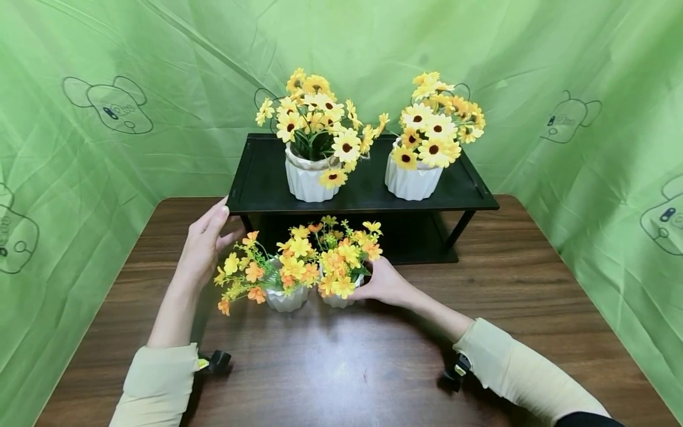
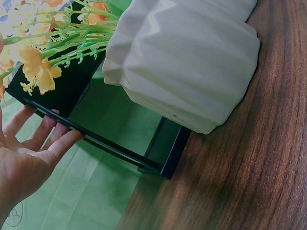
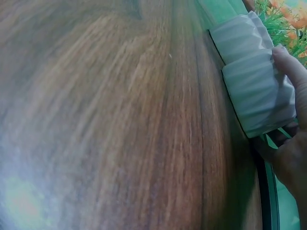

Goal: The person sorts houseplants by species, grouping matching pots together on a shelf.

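Two fluted white pots with orange and yellow artificial flowers stand side by side on the wooden table. My right hand (image 1: 381,283) grips the right pot (image 1: 337,299), thumb across its near side and fingers around the far side. The left pot (image 1: 287,299) is right beside it, its flowers spreading to the left. At the front left corner of a black two-tier shelf (image 1: 363,201), my left hand (image 1: 205,243) holds the frame. In the left wrist view, its fingertips lie against the shelf's thin black bar (image 2: 110,143).
On the upper tier stand two more white pots, the left (image 1: 309,178) and the right (image 1: 411,181), with yellow daisy-like flowers. The lower tier (image 1: 416,237) sits behind the front pots. Green cloth (image 1: 187,59) surrounds the table (image 1: 341,367) at the back and sides.
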`<move>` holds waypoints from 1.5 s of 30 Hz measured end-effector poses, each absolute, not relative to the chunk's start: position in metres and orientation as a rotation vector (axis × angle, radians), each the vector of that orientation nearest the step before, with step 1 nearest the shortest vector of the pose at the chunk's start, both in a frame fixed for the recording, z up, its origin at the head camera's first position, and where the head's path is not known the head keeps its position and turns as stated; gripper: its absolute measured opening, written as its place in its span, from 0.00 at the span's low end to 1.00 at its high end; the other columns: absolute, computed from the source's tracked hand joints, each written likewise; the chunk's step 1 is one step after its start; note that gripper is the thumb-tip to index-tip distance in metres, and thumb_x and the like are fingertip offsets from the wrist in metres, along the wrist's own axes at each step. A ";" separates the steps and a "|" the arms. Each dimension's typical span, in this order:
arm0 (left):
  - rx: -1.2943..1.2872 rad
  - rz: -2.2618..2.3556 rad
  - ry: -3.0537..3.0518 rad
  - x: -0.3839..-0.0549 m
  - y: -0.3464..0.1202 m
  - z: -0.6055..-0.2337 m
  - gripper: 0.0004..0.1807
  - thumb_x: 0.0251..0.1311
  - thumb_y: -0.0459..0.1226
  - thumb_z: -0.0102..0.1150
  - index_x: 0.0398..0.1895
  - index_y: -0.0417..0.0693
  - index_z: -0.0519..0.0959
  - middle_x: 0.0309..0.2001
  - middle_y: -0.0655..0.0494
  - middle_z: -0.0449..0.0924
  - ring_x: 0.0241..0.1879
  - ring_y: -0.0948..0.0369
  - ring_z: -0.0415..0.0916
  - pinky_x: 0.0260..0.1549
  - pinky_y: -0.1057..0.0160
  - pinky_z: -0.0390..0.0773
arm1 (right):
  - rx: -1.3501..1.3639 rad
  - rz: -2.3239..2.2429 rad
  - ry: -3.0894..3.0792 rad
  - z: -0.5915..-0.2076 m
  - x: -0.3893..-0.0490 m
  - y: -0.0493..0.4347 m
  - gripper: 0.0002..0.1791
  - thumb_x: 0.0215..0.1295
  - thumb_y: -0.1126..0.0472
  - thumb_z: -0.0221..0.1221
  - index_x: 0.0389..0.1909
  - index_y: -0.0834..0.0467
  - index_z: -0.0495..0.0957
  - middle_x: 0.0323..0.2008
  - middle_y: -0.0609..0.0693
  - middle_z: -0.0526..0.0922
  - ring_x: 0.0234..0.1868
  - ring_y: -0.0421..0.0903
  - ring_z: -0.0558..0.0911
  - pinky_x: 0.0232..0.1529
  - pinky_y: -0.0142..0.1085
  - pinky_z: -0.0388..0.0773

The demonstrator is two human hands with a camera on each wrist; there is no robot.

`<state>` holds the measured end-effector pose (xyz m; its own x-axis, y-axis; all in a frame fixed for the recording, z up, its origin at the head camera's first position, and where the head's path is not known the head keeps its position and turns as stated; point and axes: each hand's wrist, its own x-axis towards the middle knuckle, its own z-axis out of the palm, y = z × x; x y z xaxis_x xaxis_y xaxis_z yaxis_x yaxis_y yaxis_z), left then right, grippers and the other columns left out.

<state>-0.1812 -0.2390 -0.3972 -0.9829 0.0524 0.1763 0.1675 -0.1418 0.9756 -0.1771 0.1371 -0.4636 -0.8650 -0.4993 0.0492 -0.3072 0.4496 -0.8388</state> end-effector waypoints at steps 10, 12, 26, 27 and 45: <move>-0.259 -2.301 -2.000 -0.182 -0.237 -0.395 0.29 0.78 0.48 0.50 0.77 0.50 0.67 0.70 0.59 0.73 0.59 0.65 0.77 0.55 0.71 0.85 | -0.686 -1.392 2.527 -0.459 -0.178 0.145 0.41 0.45 0.55 0.81 0.62 0.54 0.76 0.57 0.49 0.84 0.60 0.42 0.79 0.67 0.41 0.78; -0.258 -2.294 -2.006 -0.182 -0.237 -0.395 0.29 0.78 0.48 0.50 0.77 0.50 0.67 0.69 0.60 0.73 0.58 0.66 0.77 0.54 0.71 0.85 | -0.674 -1.394 2.528 -0.457 -0.178 0.147 0.41 0.44 0.55 0.81 0.62 0.55 0.76 0.58 0.50 0.84 0.61 0.44 0.78 0.69 0.45 0.77; -0.249 -2.309 -1.997 -0.182 -0.238 -0.397 0.30 0.78 0.48 0.51 0.78 0.49 0.66 0.73 0.57 0.70 0.61 0.67 0.76 0.56 0.70 0.84 | -0.622 -1.328 2.663 -0.452 -0.185 0.170 0.35 0.44 0.50 0.82 0.52 0.59 0.80 0.46 0.51 0.87 0.48 0.42 0.81 0.50 0.34 0.81; -0.248 -2.311 -1.996 -0.182 -0.238 -0.397 0.30 0.78 0.48 0.51 0.78 0.48 0.65 0.73 0.57 0.70 0.61 0.67 0.76 0.56 0.70 0.84 | -0.606 -1.324 2.672 -0.452 -0.185 0.172 0.33 0.43 0.50 0.82 0.49 0.59 0.80 0.43 0.51 0.85 0.46 0.42 0.79 0.47 0.34 0.81; -0.253 -2.305 -1.991 -0.182 -0.239 -0.398 0.30 0.78 0.48 0.50 0.78 0.48 0.65 0.70 0.58 0.72 0.59 0.67 0.77 0.55 0.70 0.84 | -0.466 -1.350 2.708 -0.451 -0.208 0.208 0.33 0.46 0.49 0.81 0.49 0.60 0.78 0.41 0.50 0.82 0.45 0.44 0.77 0.45 0.33 0.80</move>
<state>-0.1816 -0.2389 -0.3983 -0.9827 0.0437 0.1802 0.1719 -0.1494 0.9737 -0.2083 0.2082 -0.4508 -0.9505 -0.3042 0.0629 -0.2333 0.5654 -0.7911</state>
